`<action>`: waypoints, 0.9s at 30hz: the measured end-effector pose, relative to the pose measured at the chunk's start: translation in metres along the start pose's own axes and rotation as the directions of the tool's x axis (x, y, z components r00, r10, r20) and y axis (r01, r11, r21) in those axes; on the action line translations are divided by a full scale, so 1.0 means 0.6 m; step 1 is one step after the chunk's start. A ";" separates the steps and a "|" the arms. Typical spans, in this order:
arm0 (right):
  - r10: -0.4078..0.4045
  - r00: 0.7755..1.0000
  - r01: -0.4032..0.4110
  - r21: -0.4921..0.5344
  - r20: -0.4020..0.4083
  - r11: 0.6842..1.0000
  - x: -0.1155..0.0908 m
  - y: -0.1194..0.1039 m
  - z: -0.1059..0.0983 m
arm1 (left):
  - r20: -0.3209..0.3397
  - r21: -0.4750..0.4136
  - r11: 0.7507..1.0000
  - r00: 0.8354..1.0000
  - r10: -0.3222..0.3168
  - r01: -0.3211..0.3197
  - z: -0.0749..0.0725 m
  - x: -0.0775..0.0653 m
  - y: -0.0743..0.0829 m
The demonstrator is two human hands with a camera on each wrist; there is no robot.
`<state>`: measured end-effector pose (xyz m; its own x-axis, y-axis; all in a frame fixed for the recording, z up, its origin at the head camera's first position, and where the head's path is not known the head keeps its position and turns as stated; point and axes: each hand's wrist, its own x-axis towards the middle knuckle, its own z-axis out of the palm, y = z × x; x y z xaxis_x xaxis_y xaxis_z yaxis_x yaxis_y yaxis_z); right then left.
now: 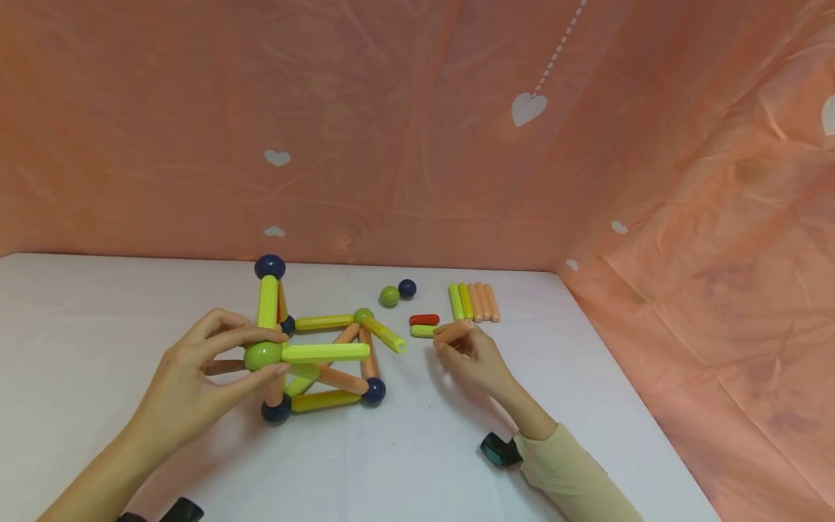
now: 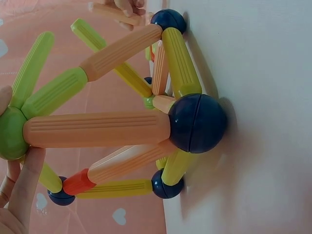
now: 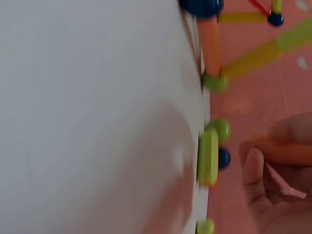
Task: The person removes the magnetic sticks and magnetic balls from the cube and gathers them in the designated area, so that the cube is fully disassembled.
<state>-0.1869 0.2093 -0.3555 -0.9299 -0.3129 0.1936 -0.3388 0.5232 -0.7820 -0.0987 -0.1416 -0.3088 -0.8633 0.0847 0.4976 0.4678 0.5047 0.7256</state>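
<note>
My left hand (image 1: 209, 362) grips a light green ball (image 1: 262, 356) at an upper corner of a frame built from magnetic sticks and balls. From that ball a light green stick (image 1: 326, 353) points right with a free end. A peach stick (image 2: 97, 130) joins the ball to a dark blue ball (image 2: 197, 123) at the base. On the frame's far side a yellow stick (image 1: 383, 334) slants up from another green ball (image 1: 362, 316). My right hand (image 1: 472, 355), right of the frame, pinches a loose peach stick (image 2: 114, 13), best seen in the left wrist view.
Behind the frame lie a loose green ball (image 1: 389, 296) and a dark blue ball (image 1: 407, 288). A short red piece (image 1: 425, 319) and a short green piece (image 1: 422, 331) lie near my right hand. Several sticks (image 1: 475, 302) form a row farther right. A pink curtain (image 1: 417, 145) hangs behind.
</note>
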 end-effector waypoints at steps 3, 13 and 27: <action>-0.003 0.999 0.002 -0.039 -0.043 0.999 0.007 0.013 -0.020 | 0.002 -0.002 1.000 1.000 -0.003 0.003 0.000 0.000 0.000; 0.170 0.961 -0.205 -0.151 -0.217 0.967 0.029 0.052 -0.084 | -0.006 -0.008 1.000 1.000 0.007 -0.007 0.001 0.000 -0.003; 0.273 0.905 -0.349 -0.203 -0.326 0.915 0.059 0.094 -0.147 | -0.002 -0.006 1.000 1.000 0.000 0.000 0.001 0.000 -0.001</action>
<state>-0.2513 0.2979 -0.3405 -0.9808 0.1182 0.1551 -0.0145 0.7489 -0.6625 -0.0989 -0.1417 -0.3097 -0.8627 0.0830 0.4988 0.4692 0.4994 0.7284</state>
